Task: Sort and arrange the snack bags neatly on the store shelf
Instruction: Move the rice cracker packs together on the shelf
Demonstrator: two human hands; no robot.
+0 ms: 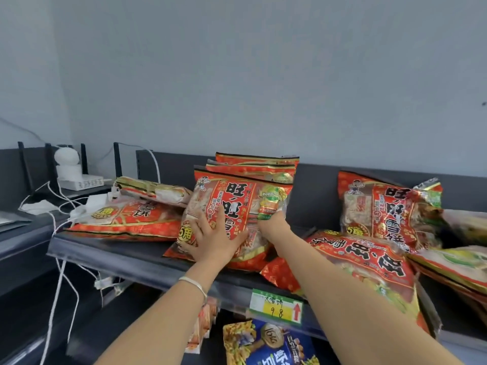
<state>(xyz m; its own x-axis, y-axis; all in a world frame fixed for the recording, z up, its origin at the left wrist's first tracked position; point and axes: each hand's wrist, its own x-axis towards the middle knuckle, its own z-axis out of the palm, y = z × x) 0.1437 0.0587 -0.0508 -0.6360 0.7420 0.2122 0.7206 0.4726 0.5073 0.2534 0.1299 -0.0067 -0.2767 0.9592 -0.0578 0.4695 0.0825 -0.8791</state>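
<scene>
Several red snack bags lie on the dark top shelf. An upright red bag stands mid-shelf in front of two more upright ones. My left hand presses flat on its front, fingers spread. My right hand grips its right edge. Flat bags lie to the left. To the right, one bag leans on the back panel and another lies flat over the shelf edge under my right forearm.
A white camera and router with loose white cables sit at the far left. A price tag hangs on the shelf edge. A blue snack bag sits on the lower shelf. More bags pile at far right.
</scene>
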